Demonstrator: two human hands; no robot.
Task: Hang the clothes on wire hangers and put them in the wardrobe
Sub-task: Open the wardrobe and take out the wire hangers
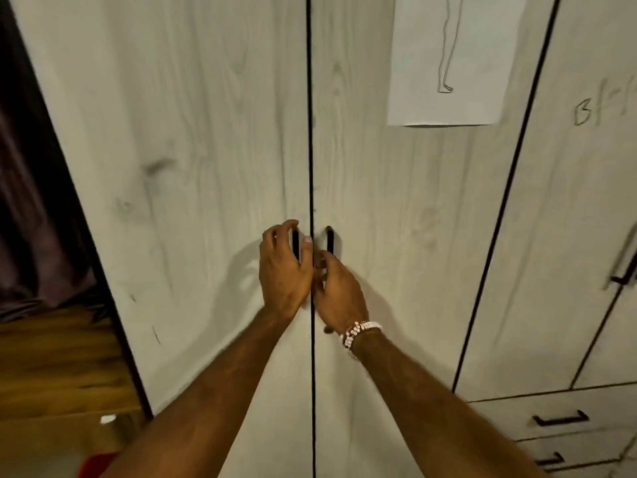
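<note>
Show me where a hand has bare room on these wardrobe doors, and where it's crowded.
Free: the left door from its outer edge to the left hand; the right door below the paper sheet, across to the next dark seam. Crowded: the centre seam, where the left hand curls round the left handle and the right hand sits at the right handle.

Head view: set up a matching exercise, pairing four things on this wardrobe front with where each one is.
Things:
1. white paper sheet with a line drawing
2. pink-and-white beaded bracelet
3. black bar handle of the left door
4. black drawer handle
Places:
A. lower right
B. on the right wrist
C. high on the middle door
D. within the left hand, fingers curled round it
Pairs: 1-C, 2-B, 3-D, 4-A
</note>
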